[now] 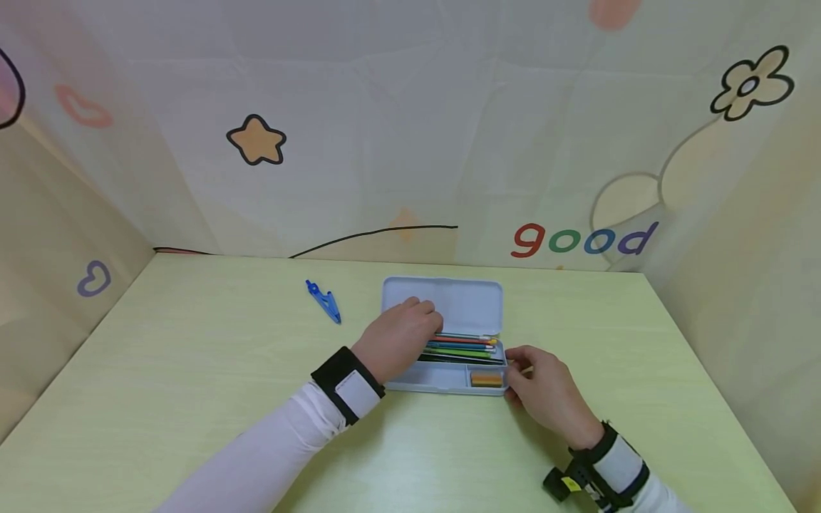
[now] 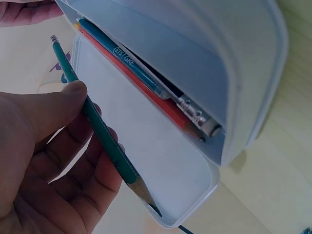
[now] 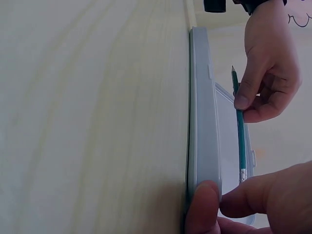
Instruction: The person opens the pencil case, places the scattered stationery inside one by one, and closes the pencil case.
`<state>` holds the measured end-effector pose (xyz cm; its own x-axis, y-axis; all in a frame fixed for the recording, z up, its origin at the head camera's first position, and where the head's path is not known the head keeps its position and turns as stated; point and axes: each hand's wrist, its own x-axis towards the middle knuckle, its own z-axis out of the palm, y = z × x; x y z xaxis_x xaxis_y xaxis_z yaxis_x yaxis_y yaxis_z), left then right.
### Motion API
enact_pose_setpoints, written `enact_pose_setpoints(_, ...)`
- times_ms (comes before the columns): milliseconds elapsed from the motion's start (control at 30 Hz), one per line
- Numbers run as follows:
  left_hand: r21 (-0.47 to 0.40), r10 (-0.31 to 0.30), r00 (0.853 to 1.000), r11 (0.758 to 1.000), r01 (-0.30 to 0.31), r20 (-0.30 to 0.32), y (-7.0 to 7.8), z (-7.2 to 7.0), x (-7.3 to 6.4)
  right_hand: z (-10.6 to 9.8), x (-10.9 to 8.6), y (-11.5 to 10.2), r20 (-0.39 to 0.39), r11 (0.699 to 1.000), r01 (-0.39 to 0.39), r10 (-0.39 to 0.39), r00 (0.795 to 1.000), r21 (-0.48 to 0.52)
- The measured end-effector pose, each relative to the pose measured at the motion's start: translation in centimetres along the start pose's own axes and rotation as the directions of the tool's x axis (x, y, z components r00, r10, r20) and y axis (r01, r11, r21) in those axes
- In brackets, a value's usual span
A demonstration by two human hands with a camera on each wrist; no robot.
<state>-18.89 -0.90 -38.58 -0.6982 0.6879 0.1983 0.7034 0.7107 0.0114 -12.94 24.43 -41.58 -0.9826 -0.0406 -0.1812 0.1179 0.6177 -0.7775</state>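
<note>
A light blue pencil case (image 1: 442,293) lies open, its lid folded back away from me. My left hand (image 1: 400,338) is over the case and pinches a green pencil (image 2: 109,144) between thumb and fingers. In the left wrist view that pencil's sharpened tip points down, with its metal eraser end up. Several pencils (image 1: 458,346) lie side by side in the tray, among them a red pencil (image 2: 141,90). A tan block (image 1: 486,379) fills a small front compartment. At the case's right end, my right hand (image 1: 548,385) grips the wall with thumb and fingers.
A blue drawing compass (image 1: 325,301) lies on the pale wooden-look table (image 1: 212,356), left of the case. Printed cloth walls (image 1: 385,128) enclose the table at the back and both sides.
</note>
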Motion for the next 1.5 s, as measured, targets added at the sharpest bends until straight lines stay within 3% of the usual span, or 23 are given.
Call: enact_pose_setpoints(1500,0.034,-0.033,0.995,0.999,0.030,0.094,1.5,1.8,1.2,0.0,-0.1,-0.1,-0.007,1.000,0.002,-0.002,1.000,-0.012)
